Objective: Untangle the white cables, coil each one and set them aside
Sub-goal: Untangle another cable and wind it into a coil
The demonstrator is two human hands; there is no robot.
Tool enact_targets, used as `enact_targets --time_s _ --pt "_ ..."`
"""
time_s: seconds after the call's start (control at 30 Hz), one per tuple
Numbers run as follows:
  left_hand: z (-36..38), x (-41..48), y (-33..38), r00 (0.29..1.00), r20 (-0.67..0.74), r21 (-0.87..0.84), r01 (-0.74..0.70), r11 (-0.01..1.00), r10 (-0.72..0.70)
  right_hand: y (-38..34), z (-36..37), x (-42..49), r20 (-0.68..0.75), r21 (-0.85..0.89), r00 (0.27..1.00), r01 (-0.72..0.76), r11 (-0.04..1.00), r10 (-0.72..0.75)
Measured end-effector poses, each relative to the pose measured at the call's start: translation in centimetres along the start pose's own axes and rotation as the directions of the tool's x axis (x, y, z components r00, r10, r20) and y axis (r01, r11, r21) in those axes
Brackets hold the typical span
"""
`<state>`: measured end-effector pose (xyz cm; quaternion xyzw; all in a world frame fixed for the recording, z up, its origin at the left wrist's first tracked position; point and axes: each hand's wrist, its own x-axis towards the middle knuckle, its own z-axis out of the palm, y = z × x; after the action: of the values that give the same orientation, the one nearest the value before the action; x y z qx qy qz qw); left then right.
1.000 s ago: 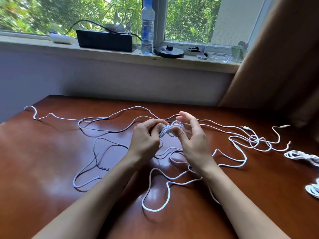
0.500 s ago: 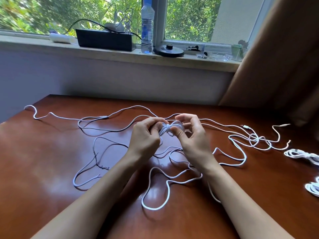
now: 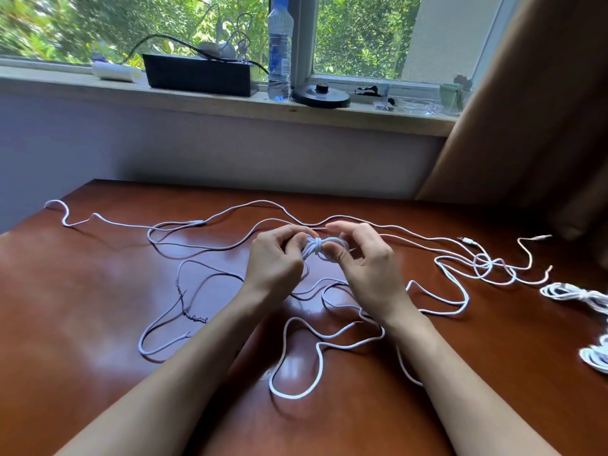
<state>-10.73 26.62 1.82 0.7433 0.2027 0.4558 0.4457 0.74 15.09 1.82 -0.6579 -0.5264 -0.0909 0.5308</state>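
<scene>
Small bound white coil [image 3: 324, 248] hovers over loose, sprawled white cables [image 3: 293, 396].

A cable bundle [image 3: 324, 247] is held between the left hand [image 3: 274, 261] and right hand [image 3: 367, 263], above the table [image 3: 82, 291]. Loose cables [image 3: 292, 396] sprawl on it to both sides and nearer. Two coiled cables [image 3: 574, 294] lie well right.

Nearest coiled cable [image 3: 593, 359] partly off-frame

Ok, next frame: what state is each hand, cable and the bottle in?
left hand, grips one end of the cable bundle.
right hand, pinches the bundle's other end.
cable bundle, coiled, wrapped round its middle.
loose cables, uncoiled, sprawled on the table.
finished coils, bundled, lying at the table's right edge.
water bottle, upright, capped, on the windowsill.
</scene>
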Motion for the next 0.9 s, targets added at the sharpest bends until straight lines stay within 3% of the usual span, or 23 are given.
enact_targets --time_s 0.27,0.6,0.9 --pt "-0.1 0.2 -0.4 0.999 -0.019 -0.009 0.026 1.0 -0.026 0.2 -0.5 0.1 0.19 0.004 0.979 0.07 0.998 -0.069" --pt "-0.1 0.0 -0.4 0.999 0.038 0.041 -0.024 0.999 0.023 0.2 -0.6 0.2 0.049 -0.086 0.997 0.06 0.995 -0.056" --pt "0.2 0.0 -0.6 0.997 0.063 0.039 -0.043 0.998 0.041 1.0 -1.1 0.4 0.112 -0.225 0.994 0.009 0.974 0.017"
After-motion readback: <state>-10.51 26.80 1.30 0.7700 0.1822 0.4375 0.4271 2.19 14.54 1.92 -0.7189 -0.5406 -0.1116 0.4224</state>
